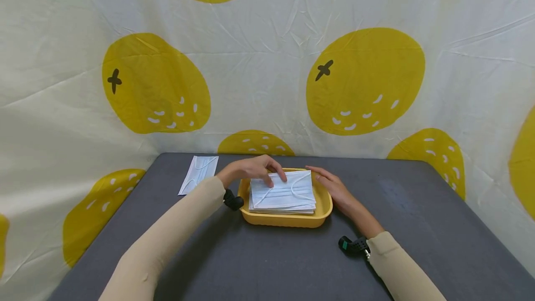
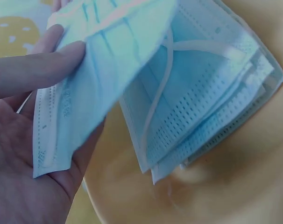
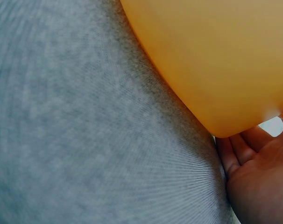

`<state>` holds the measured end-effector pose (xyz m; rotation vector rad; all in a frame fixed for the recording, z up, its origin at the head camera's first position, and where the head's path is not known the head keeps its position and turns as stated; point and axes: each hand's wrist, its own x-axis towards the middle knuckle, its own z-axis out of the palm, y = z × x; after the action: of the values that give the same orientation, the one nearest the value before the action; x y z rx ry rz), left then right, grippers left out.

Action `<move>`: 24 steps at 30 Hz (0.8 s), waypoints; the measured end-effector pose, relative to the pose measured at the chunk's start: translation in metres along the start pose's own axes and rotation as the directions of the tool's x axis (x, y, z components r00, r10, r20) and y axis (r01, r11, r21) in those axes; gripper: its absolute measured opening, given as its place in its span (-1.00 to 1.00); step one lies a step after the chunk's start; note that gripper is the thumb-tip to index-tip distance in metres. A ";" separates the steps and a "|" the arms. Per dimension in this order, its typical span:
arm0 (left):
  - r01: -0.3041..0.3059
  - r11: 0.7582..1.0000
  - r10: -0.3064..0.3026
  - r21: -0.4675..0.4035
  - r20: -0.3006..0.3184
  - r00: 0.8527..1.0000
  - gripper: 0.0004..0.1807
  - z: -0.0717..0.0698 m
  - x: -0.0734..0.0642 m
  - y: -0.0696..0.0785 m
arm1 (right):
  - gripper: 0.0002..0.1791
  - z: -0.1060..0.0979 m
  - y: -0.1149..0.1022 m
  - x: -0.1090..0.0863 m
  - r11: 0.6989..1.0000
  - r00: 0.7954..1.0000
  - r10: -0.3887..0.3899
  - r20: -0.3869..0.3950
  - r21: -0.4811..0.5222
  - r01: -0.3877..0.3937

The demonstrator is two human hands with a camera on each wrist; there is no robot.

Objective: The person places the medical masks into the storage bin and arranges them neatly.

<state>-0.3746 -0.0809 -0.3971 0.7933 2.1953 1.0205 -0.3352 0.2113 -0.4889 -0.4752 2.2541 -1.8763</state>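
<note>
Over the yellow tray (image 1: 276, 220), my left hand (image 1: 255, 169) pinches a blue pleated face mask (image 2: 104, 60) between thumb and fingers. The held mask bends upward in the left wrist view, its near end lying across the palm. Below it, a stack of similar masks (image 2: 193, 93) with white ear loops fills much of the tray; some edges are fanned out. On the tray's right side rests my right hand (image 1: 337, 192), its fingers extended along the outer wall and rim. The right wrist view shows fingers (image 3: 244, 147) against the wall; part of that hand is cut off.
One separate face mask (image 1: 198, 174) lies flat at the table's back left, partly behind the left forearm. The dark grey table (image 1: 267, 259) ends at a white curtain (image 1: 267, 82) printed with yellow fruit. Each wrist carries a black strap.
</note>
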 end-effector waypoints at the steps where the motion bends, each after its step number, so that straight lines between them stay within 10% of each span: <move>1: 0.001 1.000 -0.001 0.010 0.011 1.000 -0.61 0.000 0.001 0.000 | -0.49 0.000 0.000 0.000 1.000 1.000 0.001 0.004 -0.005 -0.001; 24: 0.074 0.969 -0.100 0.235 0.103 0.990 -0.57 0.001 0.016 0.010 | -0.48 0.001 -0.002 -0.001 1.000 1.000 0.023 0.009 -0.010 -0.023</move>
<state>-0.3818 -0.0632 -0.3934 0.8271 2.2537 0.6683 -0.3334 0.2106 -0.4871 -0.4561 2.2546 -1.8486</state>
